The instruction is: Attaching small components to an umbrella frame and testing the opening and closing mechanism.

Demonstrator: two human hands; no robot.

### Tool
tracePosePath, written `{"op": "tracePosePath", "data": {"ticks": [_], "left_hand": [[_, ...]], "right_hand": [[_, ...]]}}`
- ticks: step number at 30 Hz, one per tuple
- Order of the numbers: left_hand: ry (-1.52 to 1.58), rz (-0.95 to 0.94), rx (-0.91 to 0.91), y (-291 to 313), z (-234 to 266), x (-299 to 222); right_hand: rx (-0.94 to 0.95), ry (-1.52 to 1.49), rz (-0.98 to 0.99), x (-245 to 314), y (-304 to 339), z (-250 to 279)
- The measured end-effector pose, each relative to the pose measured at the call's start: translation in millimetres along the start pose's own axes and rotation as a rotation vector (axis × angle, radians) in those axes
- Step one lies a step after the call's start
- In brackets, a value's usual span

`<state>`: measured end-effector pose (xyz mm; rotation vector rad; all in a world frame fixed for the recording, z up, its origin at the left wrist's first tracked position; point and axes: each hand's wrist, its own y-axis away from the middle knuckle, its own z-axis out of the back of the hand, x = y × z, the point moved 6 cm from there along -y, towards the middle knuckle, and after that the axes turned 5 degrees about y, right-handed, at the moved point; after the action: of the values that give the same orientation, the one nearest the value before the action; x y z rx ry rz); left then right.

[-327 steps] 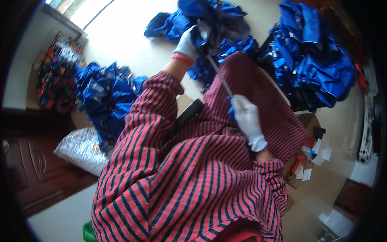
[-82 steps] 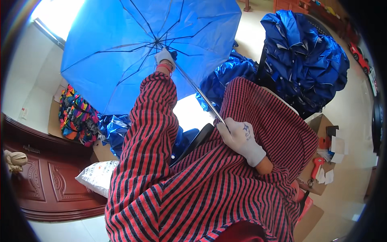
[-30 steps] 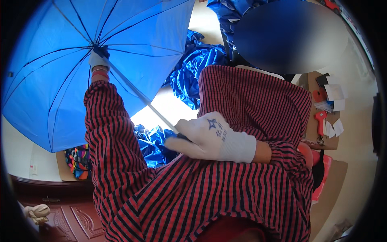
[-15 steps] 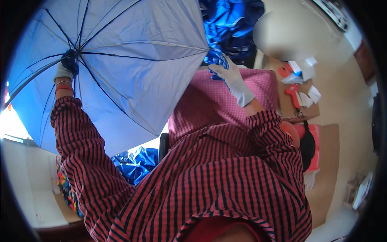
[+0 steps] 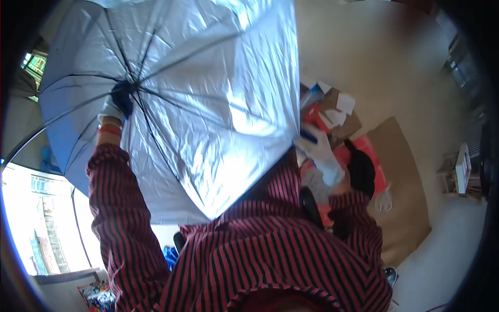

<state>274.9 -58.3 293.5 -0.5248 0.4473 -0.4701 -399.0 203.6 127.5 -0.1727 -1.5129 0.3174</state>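
Head: papers (image 5: 345, 103) on cardbd (image 5: 354, 122), open umbrella (image 5: 202, 119)

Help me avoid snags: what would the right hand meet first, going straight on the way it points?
Most likely the silvery umbrella, at its right corner: the right hand points that way, though depth and contact are unclear.

**Open silver-lined fabric umbrella (image 5: 208, 112), underside toward you**

It spreads tilted across your far left, its shiny, creased lining bluish along the left edge. Slender dark ribs (image 5: 120, 49) fan out from the hub, left of the canopy's middle.
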Motion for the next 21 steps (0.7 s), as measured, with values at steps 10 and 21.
{"op": "tracePosePath", "data": {"ticks": [10,21], "left_hand": [[1.697,0.661,0.191,-26,-149,-123],[0.724,-0.097,0.486,142,-246,-461]], "right_hand": [[-0.268,-0.073,-0.103,-26,55,-5],[0.109,0.040,-0.330,6,31,-14]]}}
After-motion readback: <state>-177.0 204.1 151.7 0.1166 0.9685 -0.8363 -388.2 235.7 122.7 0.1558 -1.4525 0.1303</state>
